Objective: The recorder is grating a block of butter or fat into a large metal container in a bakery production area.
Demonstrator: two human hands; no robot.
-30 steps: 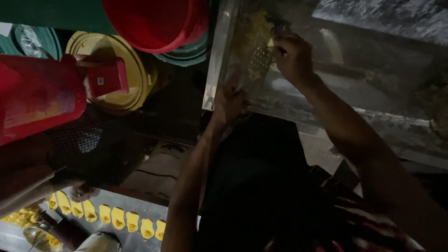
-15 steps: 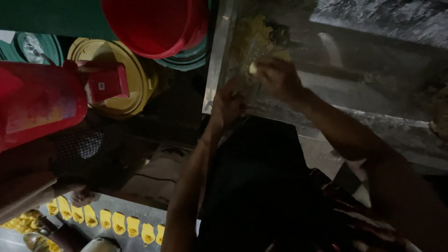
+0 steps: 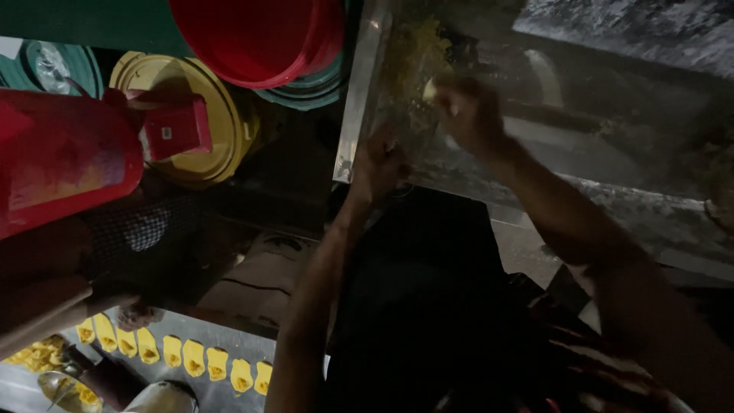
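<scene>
From where I watch, the work sits in the upper middle of the frame, at the metal tray [image 3: 359, 99] whose bright left rim runs down toward the centre; a heap of yellow filling [image 3: 417, 53] lies on it near the top; I judge the step in hand to be portioning, a small pale lump [image 3: 430, 90] being worked between the fingers just below that heap. The right hand [image 3: 468, 115] is curled nearly closed, its fingertips pinched on the lump, though blur keeps me from saying how firmly; the left hand [image 3: 380, 164] lies lower, near the tray's front edge, fingers loosely spread and pressed on the tray surface, holding nothing that I can see. The next move, as I judge it, calls for a steady pinch so the lump does not crumble, and for the left hand to keep the tray from sliding. Lower left, a row of yellow shaped pieces [image 3: 183, 356] lies on a second steel sheet [image 3: 252, 340], well apart from both hands; upper left, a red bucket [image 3: 260, 38] and a yellow lid [image 3: 222, 107] sit beside the tray.
</scene>
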